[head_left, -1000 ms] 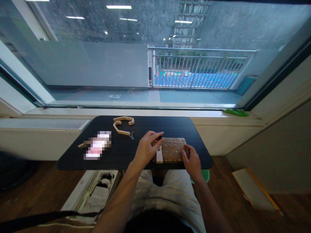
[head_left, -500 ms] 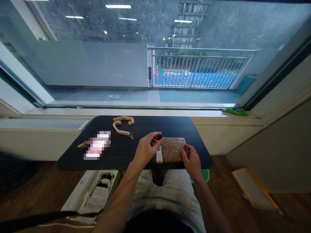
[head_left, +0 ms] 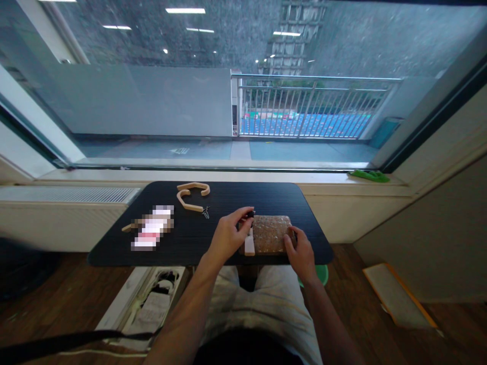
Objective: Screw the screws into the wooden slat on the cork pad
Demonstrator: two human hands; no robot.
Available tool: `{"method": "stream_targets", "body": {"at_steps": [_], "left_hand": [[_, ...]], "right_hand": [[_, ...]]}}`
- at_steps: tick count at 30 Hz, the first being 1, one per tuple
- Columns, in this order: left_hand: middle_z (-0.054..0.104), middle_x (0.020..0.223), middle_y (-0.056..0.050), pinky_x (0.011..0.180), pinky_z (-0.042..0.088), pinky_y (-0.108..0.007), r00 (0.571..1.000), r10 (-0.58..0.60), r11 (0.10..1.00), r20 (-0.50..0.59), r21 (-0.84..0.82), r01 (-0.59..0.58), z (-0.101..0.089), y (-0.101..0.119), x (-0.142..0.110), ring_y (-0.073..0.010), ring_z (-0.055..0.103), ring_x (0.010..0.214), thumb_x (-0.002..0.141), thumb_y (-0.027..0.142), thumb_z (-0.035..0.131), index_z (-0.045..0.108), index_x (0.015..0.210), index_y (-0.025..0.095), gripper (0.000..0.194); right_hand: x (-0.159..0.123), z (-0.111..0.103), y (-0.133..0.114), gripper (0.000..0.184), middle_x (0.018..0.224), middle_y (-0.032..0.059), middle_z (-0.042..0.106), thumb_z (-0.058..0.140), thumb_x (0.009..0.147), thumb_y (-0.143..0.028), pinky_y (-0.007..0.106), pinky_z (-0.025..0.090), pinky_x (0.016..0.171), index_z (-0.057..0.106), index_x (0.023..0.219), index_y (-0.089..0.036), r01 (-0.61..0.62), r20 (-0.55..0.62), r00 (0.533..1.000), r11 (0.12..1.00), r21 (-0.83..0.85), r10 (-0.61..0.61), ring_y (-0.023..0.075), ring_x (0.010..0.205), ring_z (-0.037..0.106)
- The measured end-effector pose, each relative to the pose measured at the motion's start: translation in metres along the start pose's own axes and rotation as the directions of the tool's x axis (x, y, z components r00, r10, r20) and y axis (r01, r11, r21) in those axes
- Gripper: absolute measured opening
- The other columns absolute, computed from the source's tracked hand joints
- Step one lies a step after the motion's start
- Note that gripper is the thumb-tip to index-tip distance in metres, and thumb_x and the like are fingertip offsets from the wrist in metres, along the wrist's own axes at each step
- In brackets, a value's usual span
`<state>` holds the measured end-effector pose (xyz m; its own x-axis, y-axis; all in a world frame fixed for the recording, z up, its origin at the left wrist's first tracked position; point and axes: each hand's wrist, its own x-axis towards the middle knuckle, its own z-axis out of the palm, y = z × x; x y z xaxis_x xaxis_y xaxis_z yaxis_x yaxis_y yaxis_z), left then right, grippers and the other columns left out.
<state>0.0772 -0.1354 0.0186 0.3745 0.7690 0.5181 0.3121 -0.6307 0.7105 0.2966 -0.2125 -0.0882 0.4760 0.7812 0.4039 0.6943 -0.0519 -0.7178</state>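
Note:
A brown, speckled rectangular block (head_left: 271, 235) lies near the table's front edge. Across its left end runs a pale flat strip (head_left: 249, 245). The fingers of my left hand (head_left: 229, 233) pinch a small black piece (head_left: 250, 214) at the strip's far end; its exact kind is too small to tell. My right hand (head_left: 302, 252) grips the block's right edge, thumb on top and fingers around the side. Two curved, light wooden pieces (head_left: 192, 207) (head_left: 195, 186) lie farther back to the left. Several thin metal bits (head_left: 206, 212), perhaps screws, are beside the nearer one.
The black table (head_left: 236, 195) stands against the window sill (head_left: 266, 177). On its left are a pixelated item (head_left: 152, 228) and a wooden stick end (head_left: 127, 228). A green cloth-like thing (head_left: 369, 176) rests on the sill. Below left sits an open white box (head_left: 152, 299).
Almost nothing differs. My left fingertips have shifted very slightly at the black piece, while my right hand and the block stay in place.

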Motion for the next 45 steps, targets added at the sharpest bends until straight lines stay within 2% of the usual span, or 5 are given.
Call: {"method": "stream_targets", "body": {"at_steps": [14,22,26,40,45], "left_hand": [[0.076,0.110,-0.007,0.086,0.057,-0.030,0.999,-0.006,1.000,0.045,-0.020,0.007,0.0004,0.0004,-0.0018,-0.0196,0.073,0.094,0.090,0.016,0.053,0.068,0.117,0.020,0.031],[0.072,0.096,-0.005,0.078,0.056,-0.029,0.998,0.070,0.997,-0.007,0.023,-0.070,0.0008,-0.0013,0.0011,-0.0160,0.067,0.080,0.086,0.022,0.067,0.070,0.106,0.019,0.020],[0.068,0.092,-0.004,0.074,0.055,-0.027,0.996,0.076,0.997,-0.046,0.018,-0.075,0.0012,-0.0019,0.0028,-0.0141,0.064,0.075,0.088,0.022,0.065,0.071,0.105,0.019,0.018],[0.069,0.088,-0.003,0.074,0.055,-0.026,0.997,0.071,0.997,-0.025,-0.002,-0.071,-0.0011,-0.0020,0.0025,-0.0134,0.065,0.075,0.087,0.018,0.066,0.071,0.105,0.018,0.019],[0.071,0.089,-0.003,0.076,0.056,-0.027,0.997,0.075,0.997,-0.027,0.010,-0.075,0.0001,-0.0041,0.0019,-0.0138,0.066,0.076,0.087,0.018,0.065,0.069,0.113,0.019,0.026]], "right_hand": [[0.0007,-0.0005,-0.0010,0.042,0.109,0.0153,0.070,0.048,0.088,-0.046,0.045,0.049,0.088,0.063,0.114,-0.017,0.014,-0.003,1.000,1.000,0.001,-0.014,0.0290,0.098,0.065],[0.0001,-0.0003,-0.0011,0.043,0.111,0.0165,0.070,0.047,0.088,-0.047,0.046,0.049,0.089,0.063,0.113,-0.016,0.016,-0.004,1.000,1.000,0.003,-0.016,0.0299,0.100,0.065],[0.0003,-0.0008,-0.0017,0.045,0.111,0.0175,0.069,0.047,0.087,-0.047,0.047,0.049,0.089,0.062,0.114,-0.015,0.010,0.003,1.000,1.000,0.001,-0.010,0.0307,0.101,0.065],[0.0008,-0.0006,-0.0018,0.044,0.112,0.0171,0.069,0.047,0.087,-0.047,0.048,0.048,0.090,0.062,0.114,-0.015,-0.005,0.007,1.000,1.000,0.011,0.005,0.0306,0.101,0.064],[0.0011,-0.0004,-0.0012,0.044,0.111,0.0166,0.070,0.047,0.087,-0.046,0.047,0.049,0.090,0.063,0.113,-0.015,0.007,0.004,1.000,1.000,0.018,-0.007,0.0299,0.100,0.064]]}}
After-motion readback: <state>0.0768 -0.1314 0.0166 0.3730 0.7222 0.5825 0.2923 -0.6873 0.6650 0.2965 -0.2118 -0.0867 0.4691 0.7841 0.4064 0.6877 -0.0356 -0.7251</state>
